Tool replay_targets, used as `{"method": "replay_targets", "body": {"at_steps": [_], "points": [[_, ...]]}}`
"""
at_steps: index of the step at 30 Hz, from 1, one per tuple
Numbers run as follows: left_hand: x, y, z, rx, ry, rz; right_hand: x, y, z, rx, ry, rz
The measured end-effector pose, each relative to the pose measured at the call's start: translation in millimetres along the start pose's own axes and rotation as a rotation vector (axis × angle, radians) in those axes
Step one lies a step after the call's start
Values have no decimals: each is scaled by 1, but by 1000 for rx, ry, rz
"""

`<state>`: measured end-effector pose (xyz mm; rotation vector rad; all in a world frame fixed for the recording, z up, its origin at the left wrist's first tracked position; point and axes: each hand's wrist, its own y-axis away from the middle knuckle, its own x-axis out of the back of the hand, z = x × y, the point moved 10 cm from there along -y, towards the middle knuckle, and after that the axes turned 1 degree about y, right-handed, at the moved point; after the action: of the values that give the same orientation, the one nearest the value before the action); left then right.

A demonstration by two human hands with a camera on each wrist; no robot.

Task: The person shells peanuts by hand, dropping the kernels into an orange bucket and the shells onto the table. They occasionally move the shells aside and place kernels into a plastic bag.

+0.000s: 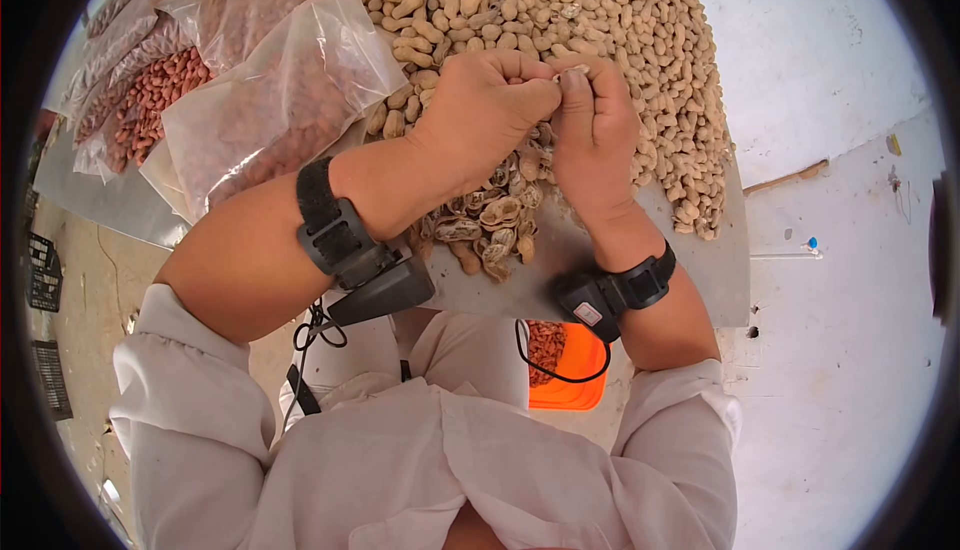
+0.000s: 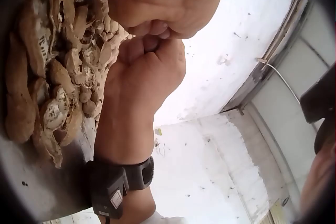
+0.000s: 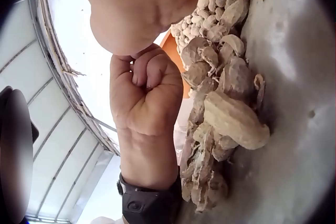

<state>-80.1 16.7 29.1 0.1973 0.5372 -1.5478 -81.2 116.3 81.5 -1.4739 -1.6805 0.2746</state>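
Note:
Above the table's near part, my left hand (image 1: 470,115) and right hand (image 1: 597,135) meet at the fingertips. Between them shows a small pale bit of a peanut (image 1: 574,71), mostly hidden by the thumbs and forefingers that pinch it. The other fingers of both hands are curled in, as the left wrist view shows for the right hand (image 2: 139,77) and the right wrist view for the left hand (image 3: 147,90). Below the hands lies a small heap of opened peanut shells (image 1: 495,215). Behind them spreads a large pile of unshelled peanuts (image 1: 640,70).
Clear plastic bags (image 1: 290,100) of red peanut kernels (image 1: 160,100) lie at the left. The metal tabletop (image 1: 690,275) ends close to the person's lap. Under its edge stands an orange basin (image 1: 570,390) with red kernels. Black crates (image 1: 45,275) are on the floor at far left.

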Motion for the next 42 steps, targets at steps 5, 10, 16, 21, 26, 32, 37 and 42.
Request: {"method": "replay_targets", "body": {"at_steps": [5,10,16,21,26,32,37,42], "points": [[-1,1,-2,19,42,32,3,1,-3,65,47,60],[-3,3,8,-20,19,12,-4,-1,8,-20,-260,-35],[-3,2,8,-59,-32,-8,-3,0,15,-107,-269,-40],[-1,1,2,-28,-3,7,0,1,14,-54,-166,45],[-4,5,-2,36,99,28,6,-1,21,-76,-72,108],[-7,0,-11,104,197,-62,-7,2,35,-275,-548,80],[-6,-6,-16,114,333,-129,-13,3,40,-343,-702,-7],[1,-4,-12,119,340,-37,-22,2,38,-401,-952,-91]]}}
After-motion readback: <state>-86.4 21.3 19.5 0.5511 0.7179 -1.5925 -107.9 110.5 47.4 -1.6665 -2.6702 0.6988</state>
